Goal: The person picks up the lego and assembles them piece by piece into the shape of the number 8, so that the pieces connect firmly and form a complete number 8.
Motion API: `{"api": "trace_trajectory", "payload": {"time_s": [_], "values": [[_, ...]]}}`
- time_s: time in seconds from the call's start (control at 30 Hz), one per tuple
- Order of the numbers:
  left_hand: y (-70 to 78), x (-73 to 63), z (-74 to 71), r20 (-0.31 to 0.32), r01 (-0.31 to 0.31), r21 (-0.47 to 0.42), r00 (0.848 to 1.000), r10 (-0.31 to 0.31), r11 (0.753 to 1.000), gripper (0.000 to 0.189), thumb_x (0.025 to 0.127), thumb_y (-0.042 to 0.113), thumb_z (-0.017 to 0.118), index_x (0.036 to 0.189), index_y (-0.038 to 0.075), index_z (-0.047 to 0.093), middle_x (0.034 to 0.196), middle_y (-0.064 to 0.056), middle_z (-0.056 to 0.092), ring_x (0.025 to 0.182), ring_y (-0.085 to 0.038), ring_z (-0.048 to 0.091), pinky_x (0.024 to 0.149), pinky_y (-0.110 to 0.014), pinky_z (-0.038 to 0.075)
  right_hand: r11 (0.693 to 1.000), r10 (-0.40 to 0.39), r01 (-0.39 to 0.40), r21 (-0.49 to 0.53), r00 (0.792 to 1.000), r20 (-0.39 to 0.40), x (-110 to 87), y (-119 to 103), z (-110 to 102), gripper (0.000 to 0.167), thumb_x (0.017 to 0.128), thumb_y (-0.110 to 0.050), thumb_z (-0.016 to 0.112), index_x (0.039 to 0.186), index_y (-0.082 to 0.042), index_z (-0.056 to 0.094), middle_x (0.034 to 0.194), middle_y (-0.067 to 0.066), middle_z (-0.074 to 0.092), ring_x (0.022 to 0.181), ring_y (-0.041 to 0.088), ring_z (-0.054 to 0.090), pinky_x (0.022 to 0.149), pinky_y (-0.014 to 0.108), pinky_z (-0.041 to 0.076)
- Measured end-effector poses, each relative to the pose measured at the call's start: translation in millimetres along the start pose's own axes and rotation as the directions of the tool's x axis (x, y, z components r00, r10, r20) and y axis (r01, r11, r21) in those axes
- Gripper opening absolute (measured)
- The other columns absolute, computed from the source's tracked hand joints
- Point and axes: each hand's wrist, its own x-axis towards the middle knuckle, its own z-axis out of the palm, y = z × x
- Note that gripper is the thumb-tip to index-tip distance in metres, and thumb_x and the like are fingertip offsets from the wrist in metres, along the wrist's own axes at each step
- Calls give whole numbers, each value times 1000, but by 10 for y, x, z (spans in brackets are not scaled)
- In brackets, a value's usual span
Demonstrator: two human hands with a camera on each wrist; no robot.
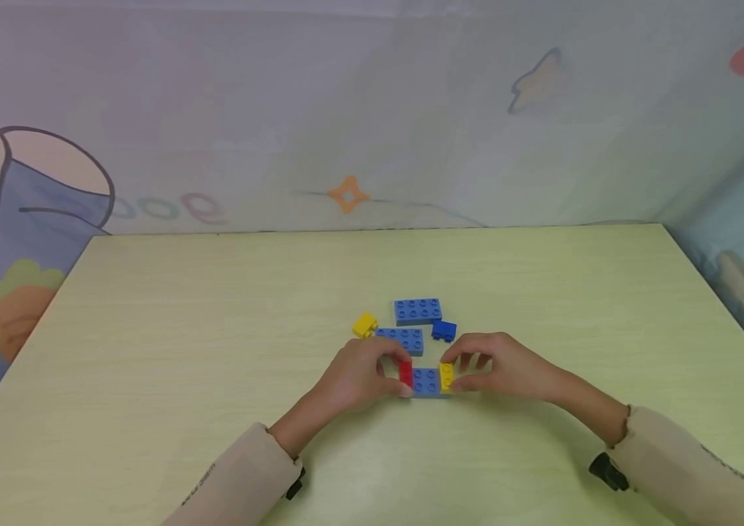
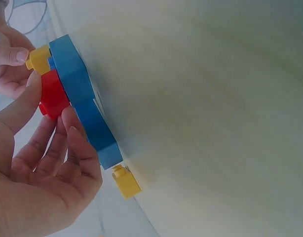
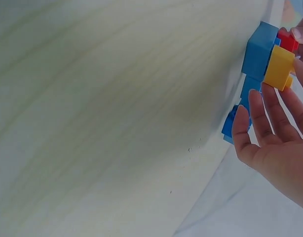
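Observation:
A blue building brick lies on the table near its front, between both hands. On its left end sits a red brick, which my left hand pinches between thumb and fingers. My right hand pinches a small yellow brick on the right end. In the left wrist view the red brick and yellow brick stand on the same blue brick. The right wrist view shows thumb and fingertips around the yellow brick. Whether both are pressed fully down cannot be told.
Just beyond the hands lie two more long blue bricks, one nearer and one farther. A small yellow brick is at their left, a small dark blue brick at their right. The pale table meets a printed cloth behind.

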Motion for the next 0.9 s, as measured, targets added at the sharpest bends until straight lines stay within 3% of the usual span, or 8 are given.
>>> {"api": "trace_trajectory", "payload": {"time_s": [0.33, 0.63, 0.9], "values": [[8, -7, 12, -4, 8, -3, 1000, -8, 1000, 29, 72, 19, 78, 97, 9, 66, 95, 0, 63, 69, -13, 48, 60, -24, 42, 1000, 13, -13, 20, 1000, 29, 38, 24, -45, 24, 83, -18, 68, 104, -6, 63, 97, 1, 63, 81, 13, 58, 73, 31, 49], [-2, 9, 9, 3, 17, 17, 1000, -18, 1000, 29, 72, 20, 78, 97, 11, 67, 93, 2, 62, 69, -13, 48, 60, -23, 41, 999, 43, -43, 12, 998, -34, 233, 168, -161, 33, 82, -17, 69, 110, -1, 62, 98, 7, 64, 81, 15, 56, 70, 30, 49], [-7, 12, 8, 9, 3, 12, 1000, -3, 1000, 30, 72, 20, 78, 97, 10, 66, 90, 3, 61, 69, -12, 49, 61, -23, 41, 998, 54, -55, -21, 997, -52, 386, 225, -96, 35, 79, -16, 72, 109, -1, 62, 84, 2, 57, 80, 19, 51, 65, 26, 45]]}}
